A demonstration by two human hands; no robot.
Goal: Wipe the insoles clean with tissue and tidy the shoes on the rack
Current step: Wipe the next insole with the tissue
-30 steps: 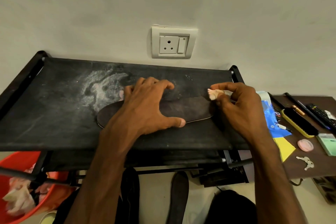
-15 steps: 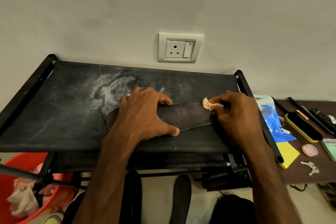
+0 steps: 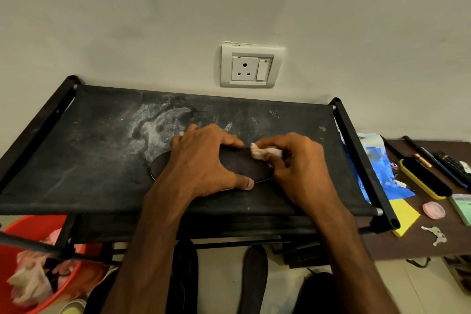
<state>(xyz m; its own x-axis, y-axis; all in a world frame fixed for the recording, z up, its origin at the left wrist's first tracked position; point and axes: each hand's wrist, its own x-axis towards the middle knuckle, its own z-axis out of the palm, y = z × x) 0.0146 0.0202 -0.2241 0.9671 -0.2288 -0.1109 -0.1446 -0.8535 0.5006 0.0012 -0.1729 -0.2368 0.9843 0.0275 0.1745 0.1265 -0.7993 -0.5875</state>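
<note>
The dark insole (image 3: 242,164) lies flat on the fabric top shelf (image 3: 89,160) of the shoe rack, about midway along it and nearer the front edge than the back. The left hand (image 3: 201,160) pins it down with fingers spread, the thumb at the insole's near rim. The right hand (image 3: 298,168) pinches a small crumpled tissue (image 3: 260,151) against the insole's right part.

The main risk is probably the white powdery smear (image 3: 158,127) on the shelf. It reaches the insole's far left edge, right by the left fingertips, so a wide stroke or a shifted hand could drag powder back onto the wiped surface. The tissue is only a small wad and may shred and leave lint. The fabric shelf likely gives under pressure, so a hard push could slide the insole off the front edge.

The left hand covers the insole's middle, which blocks the tissue from that stretch.

Below the front edge lie what looks like another insole (image 3: 254,278) and dark footwear (image 3: 183,270). A red tub (image 3: 15,237) of rags sits under the front left corner. Past the right edge, a side table (image 3: 433,247) holds a blue packet (image 3: 382,171), a shoe brush (image 3: 423,178) and keys (image 3: 435,234).
</note>
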